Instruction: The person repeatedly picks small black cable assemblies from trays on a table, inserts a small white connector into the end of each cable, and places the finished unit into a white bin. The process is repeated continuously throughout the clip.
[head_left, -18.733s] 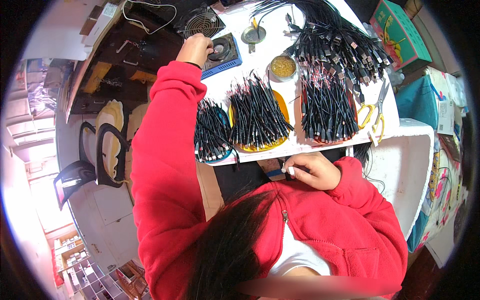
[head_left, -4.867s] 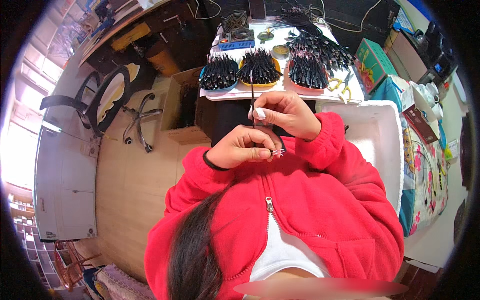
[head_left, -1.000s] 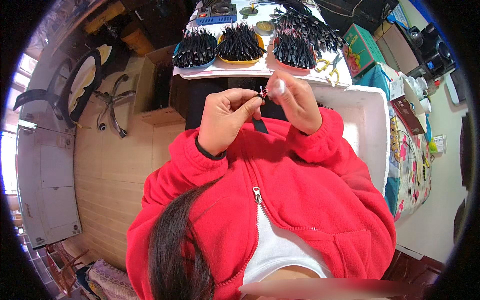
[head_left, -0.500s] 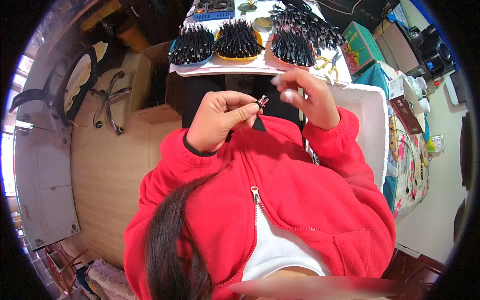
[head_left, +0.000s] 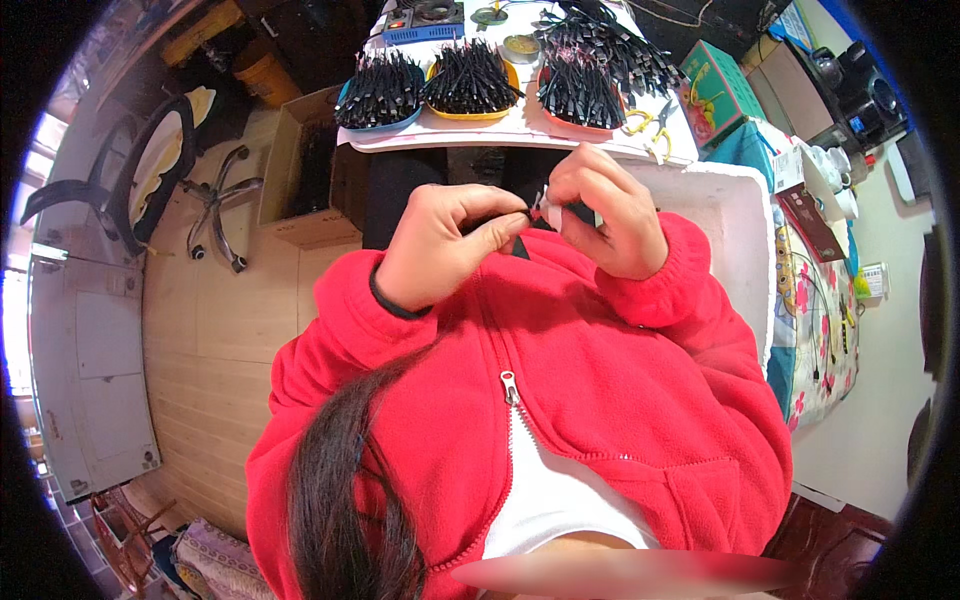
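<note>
Close in front of my red jacket, my left hand (head_left: 443,243) pinches a short black cable (head_left: 533,215) between thumb and fingertips. Most of that cable is hidden by the hand. My right hand (head_left: 612,215) is closed at the cable's tip, thumb and fingers meeting around its thin wires. White wrapping covers the right fingertips (head_left: 555,206). Beyond my hands, bundles of similar black cables fill a blue tray (head_left: 385,127), a yellow tray (head_left: 470,116) and a red-orange tray (head_left: 582,130) along the table's near edge.
More black cables (head_left: 625,55) lie heaped behind the right tray, with yellow-handled scissors or pliers (head_left: 655,130) beside it. A blue device (head_left: 425,27) and a small round dish (head_left: 521,47) stand farther back. A white foam box (head_left: 735,190) is at my right, a cardboard box (head_left: 310,215) at left.
My right hand has come in leftward and down to the wire ends, its fingers closing there. The left hand still holds the cable, turned slightly.
</note>
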